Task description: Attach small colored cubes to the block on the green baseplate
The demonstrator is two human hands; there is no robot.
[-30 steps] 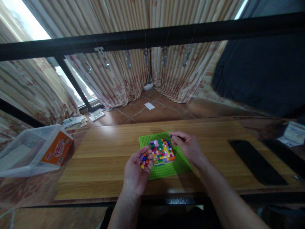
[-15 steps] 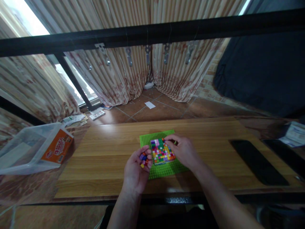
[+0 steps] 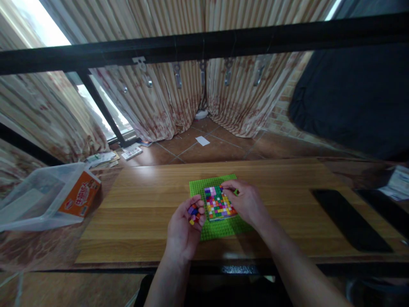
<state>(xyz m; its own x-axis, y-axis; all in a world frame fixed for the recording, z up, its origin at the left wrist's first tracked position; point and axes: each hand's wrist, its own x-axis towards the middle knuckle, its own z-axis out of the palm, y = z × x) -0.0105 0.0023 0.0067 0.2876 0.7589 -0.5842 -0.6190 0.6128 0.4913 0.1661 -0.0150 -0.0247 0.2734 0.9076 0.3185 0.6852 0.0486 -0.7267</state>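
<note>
A square patch of small multicoloured toy bricks sits on a green studded baseplate in the middle of the wooden board. Cupped palm up by the patch's left side, my left hand holds several loose toy bricks, among them purple, blue, red and yellow ones. My right hand reaches over the patch's right side, thumb and forefinger pinched at its far edge. A tiny orange-red brick shows at those fingertips. The hand covers part of the patch's right side.
A clear plastic bin with an orange label stands left of the wooden board. Dark flat slabs lie to the right. A black rail with metal hooks crosses beyond the board, before the curtains.
The whole view has shifted slightly, moving the scene a little to the right. Both hands keep nearly the same pose, the right fingertips still at the patch's far edge.
</note>
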